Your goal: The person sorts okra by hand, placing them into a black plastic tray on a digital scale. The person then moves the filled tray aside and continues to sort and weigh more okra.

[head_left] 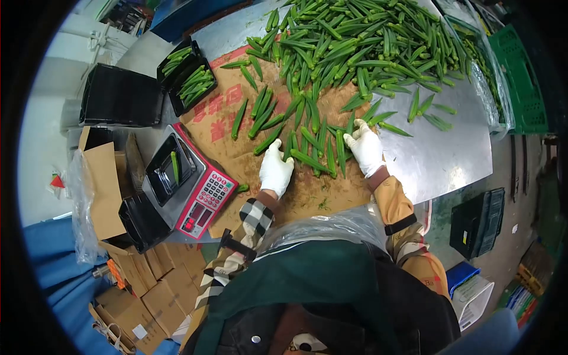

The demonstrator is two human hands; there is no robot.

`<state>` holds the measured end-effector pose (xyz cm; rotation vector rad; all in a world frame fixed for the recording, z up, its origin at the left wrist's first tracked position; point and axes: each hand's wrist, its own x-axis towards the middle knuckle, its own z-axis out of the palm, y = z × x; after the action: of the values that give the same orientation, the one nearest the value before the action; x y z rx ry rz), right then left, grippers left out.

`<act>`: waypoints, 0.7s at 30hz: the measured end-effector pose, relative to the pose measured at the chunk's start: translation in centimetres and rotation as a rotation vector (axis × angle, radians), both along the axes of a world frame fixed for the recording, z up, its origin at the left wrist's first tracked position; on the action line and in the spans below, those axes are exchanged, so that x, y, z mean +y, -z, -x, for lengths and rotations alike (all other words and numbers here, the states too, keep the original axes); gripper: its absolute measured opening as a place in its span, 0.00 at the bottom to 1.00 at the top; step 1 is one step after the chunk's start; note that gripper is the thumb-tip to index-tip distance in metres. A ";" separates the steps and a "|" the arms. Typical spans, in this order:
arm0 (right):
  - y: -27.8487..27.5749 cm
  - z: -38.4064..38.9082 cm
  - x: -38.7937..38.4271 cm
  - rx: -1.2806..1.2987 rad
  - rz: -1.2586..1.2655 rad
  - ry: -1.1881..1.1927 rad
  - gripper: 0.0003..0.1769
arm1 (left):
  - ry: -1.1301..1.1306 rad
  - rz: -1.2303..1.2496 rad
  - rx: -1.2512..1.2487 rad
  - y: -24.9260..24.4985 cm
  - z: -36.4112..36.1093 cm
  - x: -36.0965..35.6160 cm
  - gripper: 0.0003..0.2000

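Note:
My left hand (pixel 276 170), in a white glove, is over the cardboard with thumb and forefinger apart beside the okra pods (pixel 310 160). It holds nothing that I can make out. Across the loose pods, my right hand (pixel 364 148), also gloved in white, has its thumb and forefinger spread near upright pods, with nothing visibly gripped. A large okra heap (pixel 367 41) covers the far part of the table. On the red-edged scale (pixel 204 201), a black tray (pixel 170 168) contains one pod.
Two black trays with okra (pixel 195 86) lie at the upper left, beside stacked black trays (pixel 122 94). More black trays (pixel 142 222) are left of the scale. A green crate (pixel 520 83) stands at the right, and cardboard boxes (pixel 160 296) are at the lower left.

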<state>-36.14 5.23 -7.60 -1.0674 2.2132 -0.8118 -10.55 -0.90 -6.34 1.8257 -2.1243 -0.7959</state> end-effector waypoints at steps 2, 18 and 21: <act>-0.4 1.5 0.3 -0.018 0.076 -0.006 0.32 | 0.036 0.086 0.046 -0.5 -1.2 0.2 0.21; -3.6 -3.2 2.5 0.077 -0.149 -0.209 0.22 | 0.410 0.278 -0.125 -4.1 0.0 1.1 0.09; -4.7 -0.9 1.8 0.081 -0.034 -0.126 0.21 | 0.064 0.050 0.061 -3.1 -2.0 -0.2 0.11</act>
<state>-35.26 6.98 -2.88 -1.2292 2.1919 -0.6851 -8.59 -1.15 -3.20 1.6942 -2.1540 -0.7950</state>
